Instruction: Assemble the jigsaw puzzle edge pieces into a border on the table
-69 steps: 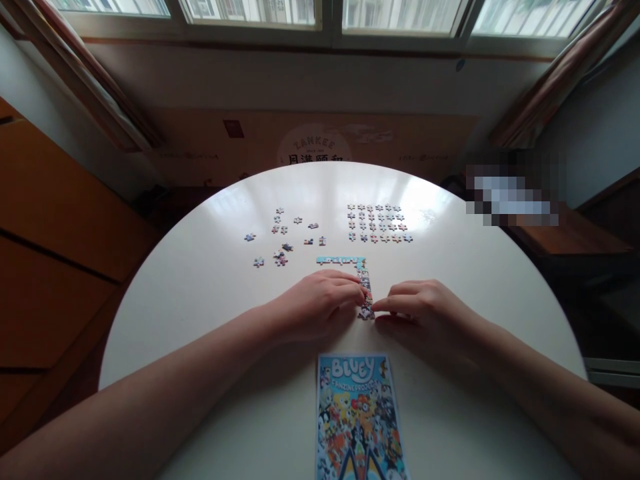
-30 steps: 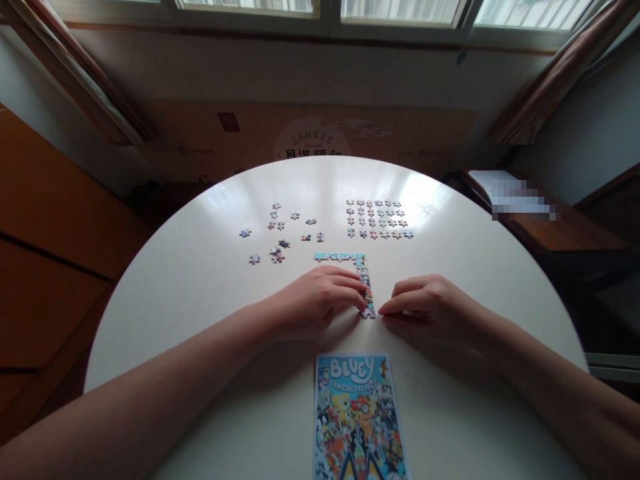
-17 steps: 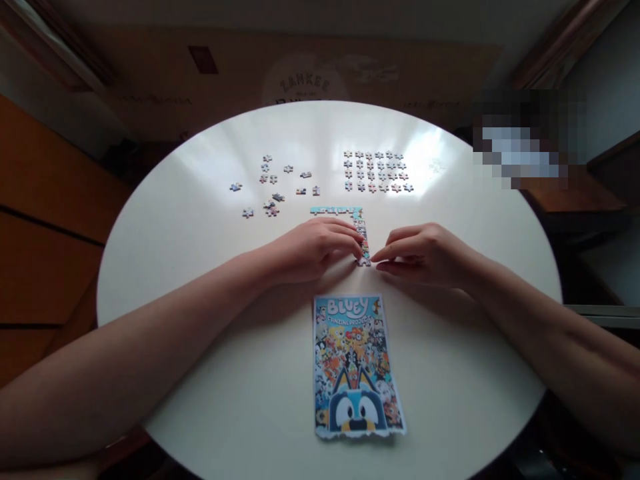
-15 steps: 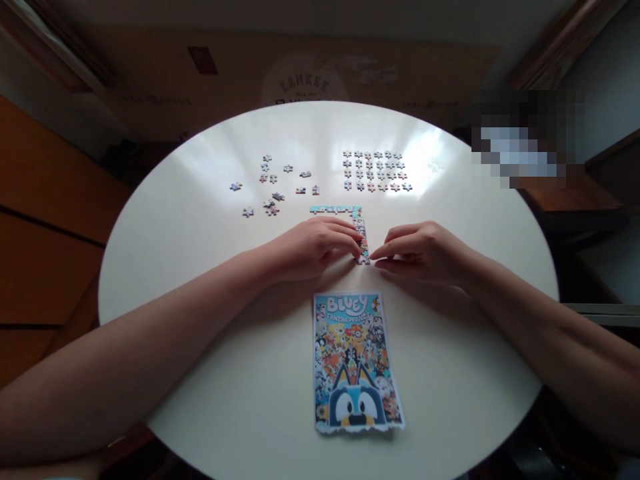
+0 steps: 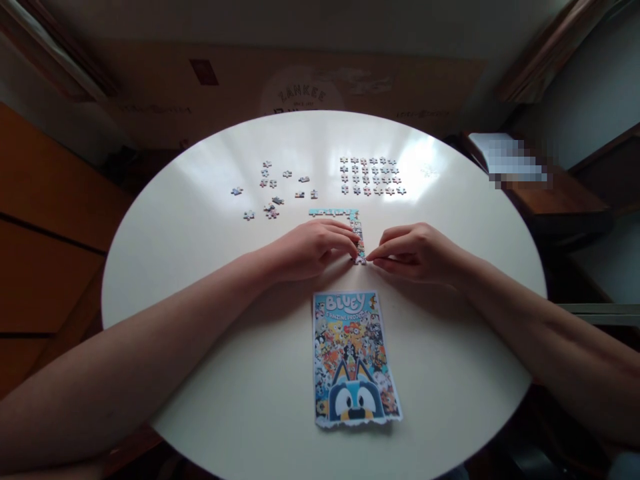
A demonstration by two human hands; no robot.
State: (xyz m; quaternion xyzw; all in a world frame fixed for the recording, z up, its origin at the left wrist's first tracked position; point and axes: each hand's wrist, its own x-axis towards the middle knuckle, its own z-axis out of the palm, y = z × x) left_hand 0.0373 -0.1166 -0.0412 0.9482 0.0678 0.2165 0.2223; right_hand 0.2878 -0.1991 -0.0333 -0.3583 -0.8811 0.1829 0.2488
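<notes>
A joined strip of jigsaw puzzle pieces point(image 5: 333, 213) runs along the top and turns down at its right end, forming a corner. At the lower end of the downward part lies a jigsaw puzzle piece point(image 5: 360, 261). My left hand point(image 5: 320, 248) arches over the strip from the left, fingers bent and closed, tips at that end piece's left edge. From the right, my right hand point(image 5: 417, 252) has its thumb and fingers drawn together, the index fingertip at the piece's right edge. The fingers partly cover the strip's left side.
Below the hands lies a torn-edged Bluey picture sheet point(image 5: 356, 360). Loose puzzle pieces point(image 5: 273, 212) are scattered at the back left, and several rows of pieces point(image 5: 367, 179) stand at the back right. Everything rests on a white oval table point(image 5: 200, 373). A wooden side table point(image 5: 520, 193) is beyond it.
The camera view has shifted slightly. Both hands stay at the lower end of the strip, with hardly any movement of the fingers; the pieces and sheet lie as before.
</notes>
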